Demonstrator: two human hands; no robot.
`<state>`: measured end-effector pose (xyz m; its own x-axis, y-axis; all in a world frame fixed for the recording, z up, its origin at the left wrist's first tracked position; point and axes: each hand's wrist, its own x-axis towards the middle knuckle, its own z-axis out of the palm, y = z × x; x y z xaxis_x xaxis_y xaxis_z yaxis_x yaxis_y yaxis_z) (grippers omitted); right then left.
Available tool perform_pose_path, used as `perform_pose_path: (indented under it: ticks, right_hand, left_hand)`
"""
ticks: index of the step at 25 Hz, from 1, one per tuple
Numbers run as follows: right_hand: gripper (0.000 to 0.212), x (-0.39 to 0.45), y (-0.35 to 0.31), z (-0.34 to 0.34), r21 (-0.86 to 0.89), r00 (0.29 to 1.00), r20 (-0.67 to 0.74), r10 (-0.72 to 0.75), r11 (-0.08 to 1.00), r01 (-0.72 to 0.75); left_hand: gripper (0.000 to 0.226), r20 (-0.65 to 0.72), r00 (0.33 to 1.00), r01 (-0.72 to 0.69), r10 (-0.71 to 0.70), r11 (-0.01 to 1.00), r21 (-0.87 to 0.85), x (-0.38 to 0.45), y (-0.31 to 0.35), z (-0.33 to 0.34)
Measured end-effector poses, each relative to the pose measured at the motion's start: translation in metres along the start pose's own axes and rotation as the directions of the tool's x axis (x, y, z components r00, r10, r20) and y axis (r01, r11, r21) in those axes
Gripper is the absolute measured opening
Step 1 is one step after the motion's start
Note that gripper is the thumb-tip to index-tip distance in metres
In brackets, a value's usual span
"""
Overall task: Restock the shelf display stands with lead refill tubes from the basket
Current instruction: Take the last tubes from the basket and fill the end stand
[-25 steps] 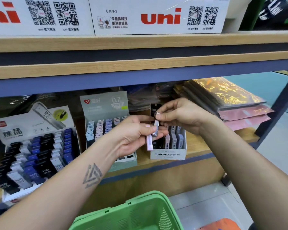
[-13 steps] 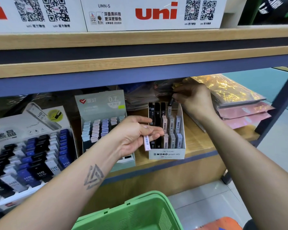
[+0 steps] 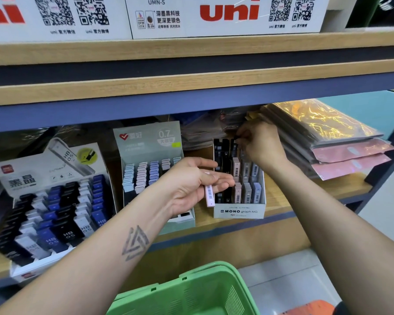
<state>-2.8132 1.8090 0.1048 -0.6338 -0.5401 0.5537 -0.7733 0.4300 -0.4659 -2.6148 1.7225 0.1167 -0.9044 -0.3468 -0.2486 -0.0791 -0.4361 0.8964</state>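
A: What sits at the far left of the frame?
B: A white display stand [image 3: 48, 201] of black, blue and white HB 0.5 lead tubes, tilted back on the wooden shelf [image 3: 282, 201].

A: And next to it?
B: A pale green stand [image 3: 150, 155] marked 0.7, its rows filled with pastel tubes. The left hand [image 3: 191, 185] hovers in front of it, palm up, fingers loosely spread, with a pink lead refill tube [image 3: 209, 194] lying across the fingers under the thumb, barcode facing up.

A: Where is that tube relative to the MONO stand?
B: Just beside the left front corner of the white MONO graph MG stand [image 3: 239, 211], near the middle of the frame.

A: The right hand?
B: The right hand [image 3: 259, 144] reaches to the back row of that stand, its grip pinching a dark tube [image 3: 236, 138] at the top.

A: Further right?
B: Stacked gold and pink foil packets [image 3: 339, 142]. At lower centre, the rim of the green basket [image 3: 191, 292].
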Motion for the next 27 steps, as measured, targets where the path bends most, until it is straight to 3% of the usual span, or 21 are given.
perform_pose_path:
  ticks: [9,14,17,20,27]
  right_hand:
    - [0.011,-0.005,-0.009,-0.002,-0.119,0.998,0.050,-0.035,0.992,0.040]
    - [0.018,-0.007,-0.006,0.002,-0.162,0.999,0.037,-0.026,0.986,0.031]
    - [0.018,-0.007,-0.011,-0.002,-0.173,0.996,-0.005,-0.086,0.981,0.084]
    - [0.018,-0.007,-0.022,0.002,-0.191,0.983,0.043,-0.181,0.964,0.186]
    - [0.029,-0.008,-0.029,0.019,-0.397,0.944,0.069,-0.323,0.859,0.324]
  left_hand:
    - [0.040,0.006,1.000,-0.008,0.008,1.000,0.001,-0.003,0.001,-0.002]
    - [0.039,0.011,1.000,-0.003,0.003,1.000,0.005,-0.005,0.002,-0.003]
    - [0.038,0.013,1.000,-0.005,0.005,1.000,0.011,-0.006,0.003,-0.002]
    - [0.038,0.016,1.000,-0.009,0.008,1.000,0.013,-0.008,0.004,-0.003]
    - [0.036,0.017,1.000,-0.012,0.011,1.000,0.023,-0.010,0.006,-0.009]
